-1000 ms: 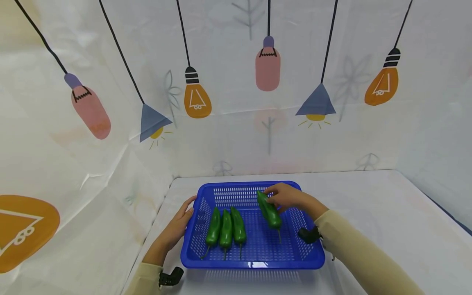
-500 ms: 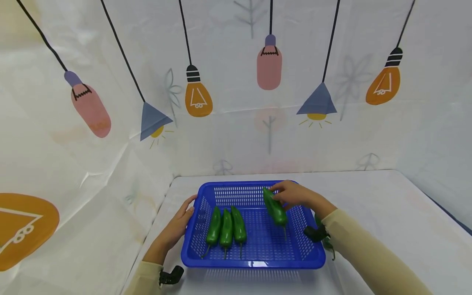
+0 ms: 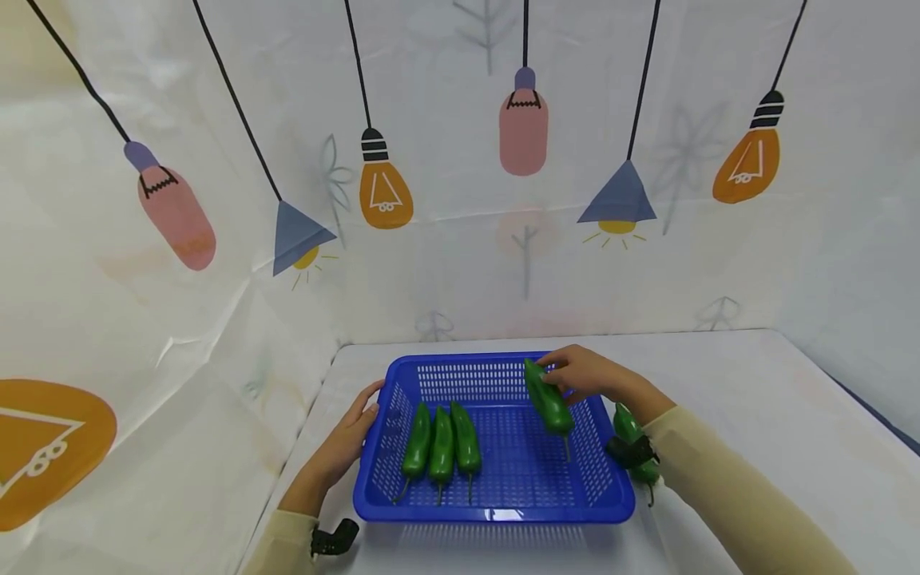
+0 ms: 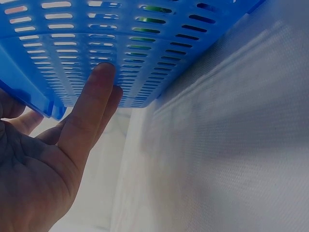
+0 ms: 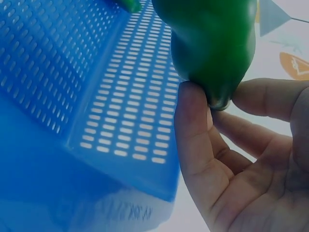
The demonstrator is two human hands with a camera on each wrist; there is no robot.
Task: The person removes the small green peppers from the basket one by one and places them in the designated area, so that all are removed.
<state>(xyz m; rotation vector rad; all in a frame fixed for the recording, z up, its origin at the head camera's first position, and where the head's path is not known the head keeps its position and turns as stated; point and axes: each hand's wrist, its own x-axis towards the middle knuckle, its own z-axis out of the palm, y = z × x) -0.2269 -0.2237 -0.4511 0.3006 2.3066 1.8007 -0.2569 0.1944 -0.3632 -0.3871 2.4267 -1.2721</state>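
Note:
My left hand (image 3: 352, 427) holds the left side of a blue plastic basket (image 3: 496, 515). In the left wrist view its fingers (image 4: 87, 113) reach under the rim against the slotted outer wall. My right hand (image 3: 585, 374) pinches a long green chili pepper (image 3: 549, 407) by its narrow end, with the stem end hanging down over the basket's right part. The right wrist view shows thumb and fingertips on that narrow tip (image 5: 219, 99). Several similar peppers are about: three, among them a middle pepper (image 3: 442, 447), lie side by side in the basket's left half.
Outside the basket's right wall, another green pepper (image 3: 636, 443) lies on the white table (image 3: 755, 447), partly covered by the right wrist's black camera (image 3: 631, 452). Behind the table hangs a white backdrop (image 3: 446, 271) printed with lamps.
My right hand has moved right and slightly farther back with the pepper, toward the basket's right wall. More of the outside pepper now shows. The left hand stays in place.

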